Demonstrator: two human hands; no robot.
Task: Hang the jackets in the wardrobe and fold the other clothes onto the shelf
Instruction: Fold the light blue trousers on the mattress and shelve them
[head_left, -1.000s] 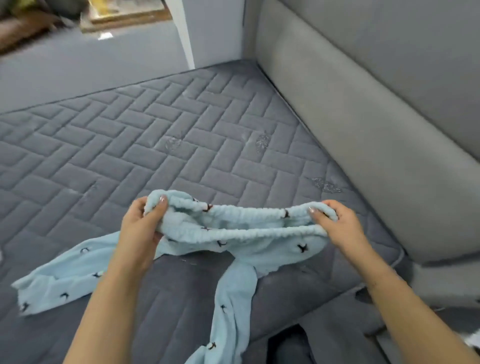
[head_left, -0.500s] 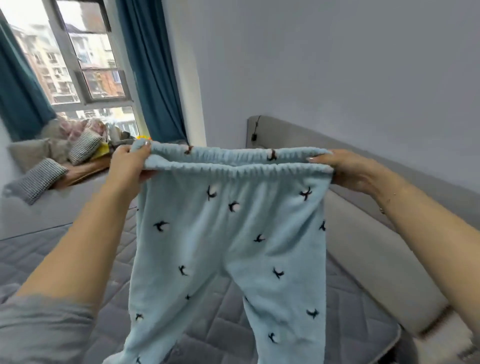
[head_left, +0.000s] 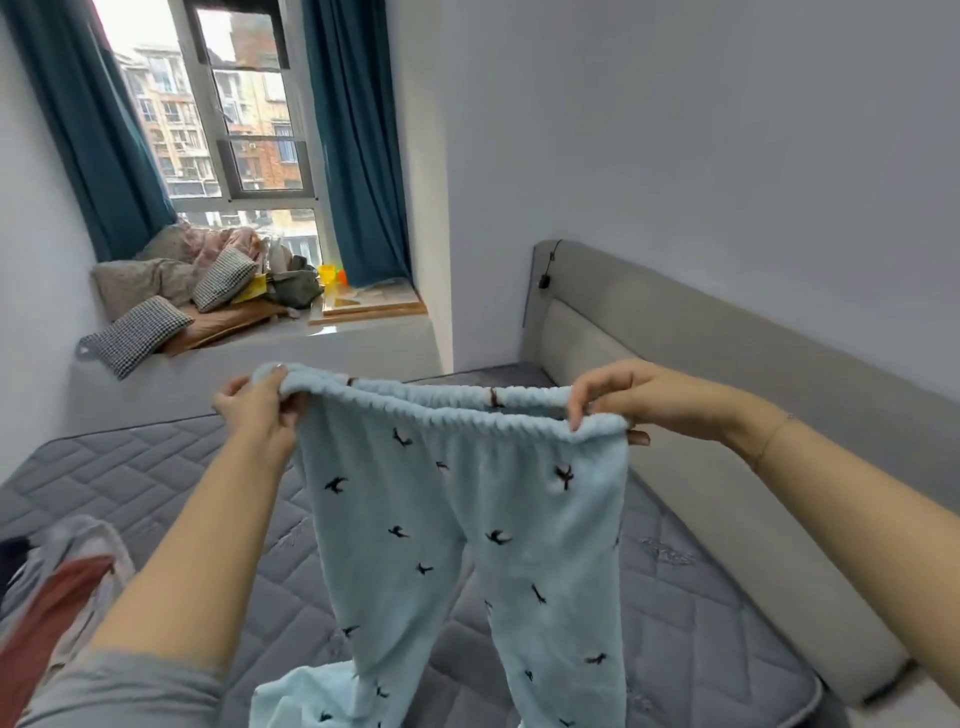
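We see a pair of light-blue fleece trousers (head_left: 467, 545), printed with small dark bird shapes, held up by the elastic waistband over a grey quilted mattress (head_left: 182, 483). The left hand (head_left: 257, 410) pinches the waistband's left end between curled fingers and thumb; the right hand (head_left: 618, 395) grips its right end in the same way. The 2 legs hang down, their lower ends reaching the mattress at the bottom edge of the view. A heap of other clothes (head_left: 57, 582) lies at lower left. Behind stand a grey headboard (head_left: 675, 322), a window seat with cushions (head_left: 135, 332) and 2 teal curtains (head_left: 358, 140).
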